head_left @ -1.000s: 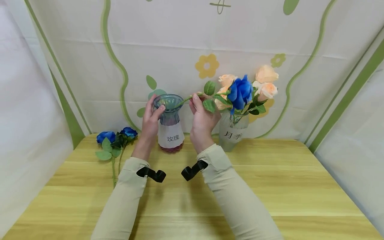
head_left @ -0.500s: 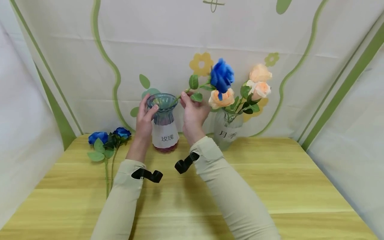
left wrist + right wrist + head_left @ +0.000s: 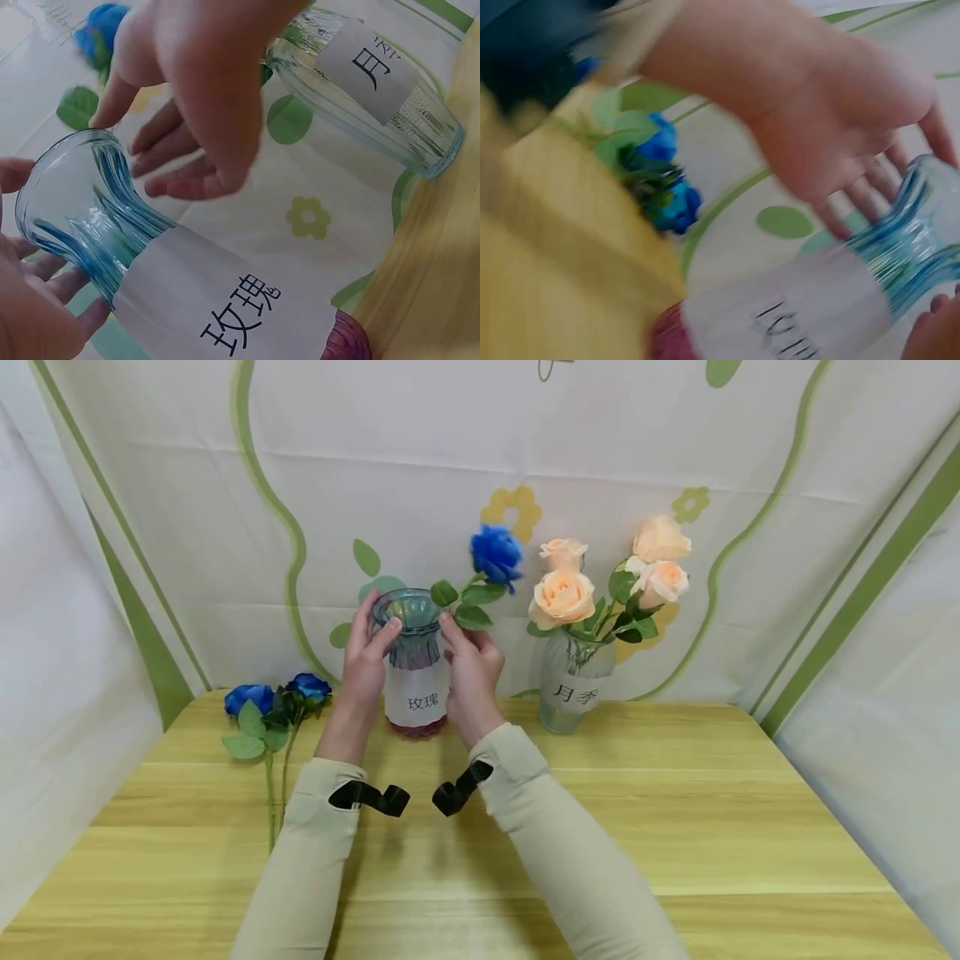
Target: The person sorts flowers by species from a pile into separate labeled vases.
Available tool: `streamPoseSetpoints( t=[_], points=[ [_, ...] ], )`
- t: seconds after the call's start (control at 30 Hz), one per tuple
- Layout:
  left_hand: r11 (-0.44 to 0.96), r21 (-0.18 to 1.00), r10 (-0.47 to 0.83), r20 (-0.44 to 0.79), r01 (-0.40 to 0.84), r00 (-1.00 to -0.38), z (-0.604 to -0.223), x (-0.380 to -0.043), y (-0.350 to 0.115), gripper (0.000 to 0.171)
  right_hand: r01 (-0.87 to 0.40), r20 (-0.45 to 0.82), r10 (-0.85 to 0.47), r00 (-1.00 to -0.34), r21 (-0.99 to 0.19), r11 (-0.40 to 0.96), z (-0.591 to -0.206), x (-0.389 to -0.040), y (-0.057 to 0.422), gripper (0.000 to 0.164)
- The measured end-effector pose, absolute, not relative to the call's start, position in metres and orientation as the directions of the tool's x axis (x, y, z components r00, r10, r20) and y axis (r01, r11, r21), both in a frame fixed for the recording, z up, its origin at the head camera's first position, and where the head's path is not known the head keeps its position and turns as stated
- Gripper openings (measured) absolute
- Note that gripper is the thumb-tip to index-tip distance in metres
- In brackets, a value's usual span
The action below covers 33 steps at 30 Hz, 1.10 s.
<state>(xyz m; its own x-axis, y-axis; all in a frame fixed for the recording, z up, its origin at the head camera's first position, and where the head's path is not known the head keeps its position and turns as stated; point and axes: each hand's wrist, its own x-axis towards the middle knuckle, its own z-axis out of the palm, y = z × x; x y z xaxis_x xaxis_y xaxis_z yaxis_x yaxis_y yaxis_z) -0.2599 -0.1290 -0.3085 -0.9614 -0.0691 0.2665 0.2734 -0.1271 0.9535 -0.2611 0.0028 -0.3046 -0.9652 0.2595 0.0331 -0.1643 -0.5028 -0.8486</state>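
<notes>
A blue-to-pink glass vase (image 3: 414, 693) with a white paper label stands upright near the back of the table. My left hand (image 3: 365, 664) grips its flared neck, thumb over the rim and fingers along the far side. An upright blue rose (image 3: 495, 557) leans right out of the vase mouth; its stem is visible through the glass. My right hand (image 3: 474, 675) is at the right of the rim, its thumb touching the rim below the leaves. In the left wrist view, the other fingers (image 3: 176, 142) of this hand are loosely bent and apart from the glass.
To the right stands a clear labelled glass vase (image 3: 561, 714) holding several peach roses (image 3: 564, 597). Two blue roses (image 3: 250, 700) lie on the wooden table (image 3: 720, 827) at the left. A patterned white cloth (image 3: 420, 493) hangs behind.
The blue rose has swung left and more upright, from in front of the peach roses to above the vase's right rim. My right hand has moved left to the rim; the left keeps its hold.
</notes>
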Motion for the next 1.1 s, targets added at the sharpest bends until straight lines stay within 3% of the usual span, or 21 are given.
streamPoseSetpoints(
  t=[0.2,0.37,0.57,0.77,0.93,1.1],
  points=[
    [-0.12,0.959,-0.08,0.247,0.255,-0.966,-0.306,-0.255,-0.128,0.071,-0.128,0.118,0.051,-0.992,-0.933,-0.337,-0.337,-0.245,0.019,0.048],
    [0.001,0.977,-0.12,0.21,0.211,-0.97,-0.298,-0.243,-0.132,0.071,-0.09,0.1,-0.043,-0.994,-0.979,-0.181,-0.357,-0.234,0.03,0.053],
    [0.075,0.983,-0.263,0.18,0.166,-0.948,-0.289,-0.213,-0.161,0.065,-0.053,0.07,-0.097,-0.993,-0.984,-0.169,-0.367,-0.228,0.031,0.055],
    [-0.031,0.995,-0.429,0.074,0.097,-0.9,-0.308,-0.181,-0.194,0.051,-0.035,0.058,-0.119,-0.991,-0.981,-0.192,-0.367,-0.224,0.032,0.056],
    [-0.15,0.988,-0.497,-0.06,0.018,-0.866,-0.333,-0.161,-0.215,0.05,-0.031,0.057,-0.136,-0.989,-0.982,-0.187,-0.368,-0.223,0.034,0.057],
    [-0.17,0.983,-0.541,-0.158,-0.076,-0.826,-0.357,-0.147,-0.234,0.048,-0.019,0.05,-0.168,-0.985,-0.984,-0.179,-0.368,-0.223,0.035,0.057]
  ],
)
